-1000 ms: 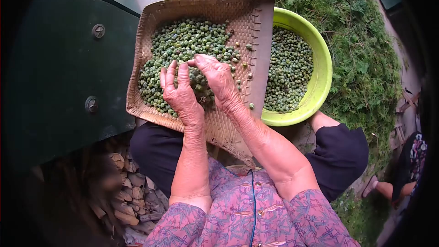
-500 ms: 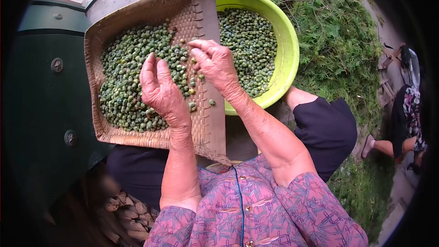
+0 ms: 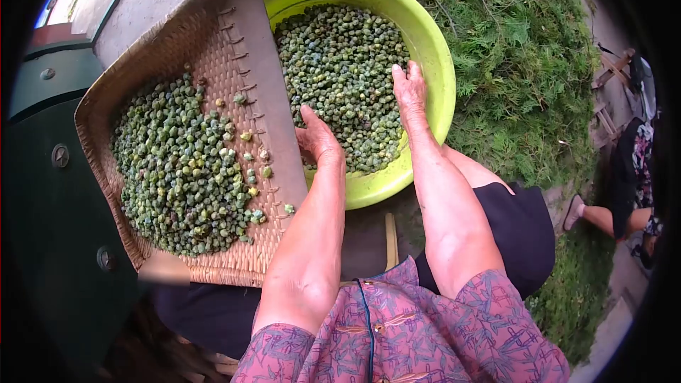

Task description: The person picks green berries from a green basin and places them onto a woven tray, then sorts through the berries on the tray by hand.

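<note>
My left hand (image 3: 320,140) reaches over the near left side of a yellow-green plastic basin (image 3: 444,74), thumb and fingers apart. My right hand (image 3: 411,91) is inside the basin by its right wall, its fingers spread. Between them lies a broad layer of small round green cones or fruits (image 3: 344,78). Some of my left fingertips are hidden. To the left, a woven scoop-shaped basket (image 3: 213,42) rests tilted across my lap, its flat grey-brown lip (image 3: 264,74) overlapping the basin. A heap of the same green pieces (image 3: 181,170) fills its left part, with several strays near the lip.
Cut green conifer branches (image 3: 511,64) cover the ground to the right. A dark green metal panel (image 3: 42,191) with round studs stands at the left. At the far right are another person's leg (image 3: 596,218) and a wooden frame (image 3: 613,71).
Both hands have moved right, from over the basket into the basin area. In view, the basket has shifted left and turned, and the basin shows further left and is less covered.
</note>
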### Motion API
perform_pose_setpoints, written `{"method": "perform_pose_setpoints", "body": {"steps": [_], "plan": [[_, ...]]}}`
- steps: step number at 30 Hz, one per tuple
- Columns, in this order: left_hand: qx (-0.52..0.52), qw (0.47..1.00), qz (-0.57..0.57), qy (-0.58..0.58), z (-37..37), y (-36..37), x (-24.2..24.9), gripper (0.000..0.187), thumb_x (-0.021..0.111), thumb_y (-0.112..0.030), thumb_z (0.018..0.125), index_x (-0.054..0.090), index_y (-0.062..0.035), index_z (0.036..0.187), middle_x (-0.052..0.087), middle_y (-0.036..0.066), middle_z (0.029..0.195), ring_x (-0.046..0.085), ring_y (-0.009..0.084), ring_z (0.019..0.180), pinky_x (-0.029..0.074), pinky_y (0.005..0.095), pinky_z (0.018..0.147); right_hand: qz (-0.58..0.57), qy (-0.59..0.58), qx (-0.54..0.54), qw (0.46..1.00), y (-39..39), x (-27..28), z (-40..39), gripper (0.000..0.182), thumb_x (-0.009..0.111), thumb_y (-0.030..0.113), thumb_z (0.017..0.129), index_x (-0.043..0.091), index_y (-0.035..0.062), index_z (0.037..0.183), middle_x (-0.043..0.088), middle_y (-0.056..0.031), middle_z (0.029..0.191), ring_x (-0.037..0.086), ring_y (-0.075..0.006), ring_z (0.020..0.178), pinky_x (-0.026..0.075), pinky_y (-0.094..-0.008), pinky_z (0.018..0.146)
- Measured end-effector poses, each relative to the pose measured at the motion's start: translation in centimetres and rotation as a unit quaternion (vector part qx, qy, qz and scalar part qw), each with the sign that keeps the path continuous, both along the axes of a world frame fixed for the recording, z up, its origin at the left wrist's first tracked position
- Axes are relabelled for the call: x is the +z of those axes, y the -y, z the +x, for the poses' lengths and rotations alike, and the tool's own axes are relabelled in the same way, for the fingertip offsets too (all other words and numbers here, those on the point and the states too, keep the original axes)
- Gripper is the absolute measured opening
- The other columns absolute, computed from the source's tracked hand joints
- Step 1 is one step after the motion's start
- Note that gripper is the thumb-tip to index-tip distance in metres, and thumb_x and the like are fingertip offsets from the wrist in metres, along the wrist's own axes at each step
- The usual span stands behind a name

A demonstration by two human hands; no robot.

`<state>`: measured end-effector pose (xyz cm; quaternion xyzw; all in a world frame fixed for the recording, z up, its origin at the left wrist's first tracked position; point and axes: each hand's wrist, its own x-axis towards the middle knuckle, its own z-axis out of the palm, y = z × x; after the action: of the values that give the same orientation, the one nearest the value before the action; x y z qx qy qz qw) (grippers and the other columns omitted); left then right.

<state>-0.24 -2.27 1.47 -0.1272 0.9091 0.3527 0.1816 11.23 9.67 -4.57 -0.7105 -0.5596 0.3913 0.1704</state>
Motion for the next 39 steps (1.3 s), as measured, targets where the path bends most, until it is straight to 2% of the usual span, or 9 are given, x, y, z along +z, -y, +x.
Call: {"method": "perform_pose_setpoints", "body": {"steps": [9, 10, 17, 20, 23, 25, 28, 32, 39], "plan": [[0.000, 0.996, -0.061, 0.061, -1.0, -0.8, -3.5, 0.090, 0.059, -0.065, 0.076, 0.027, -0.0165, 0.144, 0.028, 0.022, 0.140, 0.030, 0.0398, 0.125, 0.030, 0.0521, 0.100, -0.036, 0.022, 0.057, 0.997, 0.9, 0.6, -1.8, 0.076, 0.060, 0.056, 0.077, 0.046, 0.0067, 0.133, 0.059, -0.0224, 0.119, 0.055, -0.0355, 0.113, 0.039, -0.0425, 0.099], [0.001, 0.997, -0.044, 0.058, -0.8, -0.7, -3.5, 0.088, 0.059, -0.063, 0.078, 0.031, -0.0110, 0.143, 0.023, 0.017, 0.150, 0.018, 0.0371, 0.137, 0.015, 0.0486, 0.111, -0.082, 0.065, 0.102, 0.989, 1.2, 0.9, -2.6, 0.078, 0.061, 0.059, 0.075, 0.048, 0.0081, 0.132, 0.060, -0.0215, 0.118, 0.053, -0.0368, 0.113, 0.038, -0.0443, 0.099], [-0.048, 0.989, -0.008, 0.137, 0.0, -1.2, -3.2, 0.087, 0.061, -0.065, 0.074, 0.043, -0.0056, 0.135, 0.035, 0.017, 0.139, 0.031, 0.0374, 0.127, 0.031, 0.0488, 0.103, -0.080, -0.026, 0.102, 0.991, 2.9, 1.4, -3.6, 0.074, 0.061, 0.060, 0.075, 0.056, 0.0042, 0.123, 0.057, -0.0225, 0.119, 0.052, -0.0370, 0.113, 0.040, -0.0437, 0.098], [-0.025, 0.979, 0.114, 0.168, 0.4, -1.8, -4.0, 0.084, 0.066, -0.057, 0.075, 0.044, -0.0033, 0.135, 0.038, 0.019, 0.137, 0.038, 0.0343, 0.123, 0.032, 0.0447, 0.103, -0.038, -0.005, 0.103, 0.994, 5.4, 0.9, -4.7, 0.064, 0.062, 0.054, 0.079, 0.061, 0.0024, 0.116, 0.060, -0.0214, 0.114, 0.057, -0.0341, 0.108, 0.044, -0.0411, 0.093], [0.036, 0.958, 0.198, 0.206, 0.5, -2.3, -1.9, 0.063, 0.071, -0.040, 0.076, 0.054, -0.0009, 0.123, 0.053, 0.014, 0.125, 0.048, 0.0236, 0.113, 0.033, 0.0359, 0.101, -0.103, -0.154, 0.005, 0.983, 6.1, 1.5, -4.8, 0.052, 0.065, 0.044, 0.080, 0.065, 0.0012, 0.109, 0.065, -0.0133, 0.101, 0.059, -0.0237, 0.096, 0.045, -0.0363, 0.085], [0.026, 0.948, 0.235, 0.211, 0.6, -2.3, -0.9, 0.060, 0.072, -0.038, 0.076, 0.056, -0.0014, 0.121, 0.054, 0.012, 0.121, 0.049, 0.0219, 0.110, 0.033, 0.0350, 0.099, -0.231, -0.317, -0.119, 0.912, 6.1, 4.1, -5.0, 0.041, 0.068, 0.037, 0.079, 0.068, 0.0030, 0.103, 0.064, -0.0032, 0.089, 0.052, -0.0126, 0.085, 0.041, -0.0308, 0.079], [-0.012, 0.920, 0.336, 0.199, 0.7, -2.2, 1.0, 0.035, 0.070, -0.023, 0.078, 0.065, -0.0019, 0.105, 0.063, 0.004, 0.099, 0.053, 0.0133, 0.092, 0.038, 0.0303, 0.088, -0.259, -0.435, -0.221, 0.834, 6.9, 4.5, -5.2, 0.039, 0.069, 0.036, 0.078, 0.069, 0.0038, 0.101, 0.064, -0.0016, 0.092, 0.053, -0.0120, 0.085, 0.040, -0.0302, 0.080], [-0.026, 0.905, 0.392, 0.160, 1.2, -1.7, 2.2, 0.026, 0.069, -0.019, 0.079, 0.067, -0.0016, 0.099, 0.062, 0.000, 0.083, 0.050, 0.0087, 0.076, 0.043, 0.0261, 0.071, -0.183, -0.429, -0.184, 0.865, 7.0, 7.7, -4.8, 0.033, 0.063, 0.025, 0.085, 0.066, 0.0003, 0.106, 0.066, -0.0041, 0.097, 0.058, -0.0119, 0.086, 0.044, -0.0263, 0.078], [-0.077, 0.883, 0.444, 0.130, 1.1, -1.9, 8.4, 0.025, 0.066, -0.016, 0.082, 0.067, -0.0012, 0.102, 0.063, -0.002, 0.083, 0.049, 0.0053, 0.073, 0.042, 0.0212, 0.068, -0.136, -0.474, -0.120, 0.862, 6.6, 16.0, -4.7, 0.026, 0.057, 0.025, 0.090, 0.063, 0.0044, 0.105, 0.064, -0.0044, 0.093, 0.062, -0.0124, 0.081, 0.051, -0.0261, 0.071]]}}
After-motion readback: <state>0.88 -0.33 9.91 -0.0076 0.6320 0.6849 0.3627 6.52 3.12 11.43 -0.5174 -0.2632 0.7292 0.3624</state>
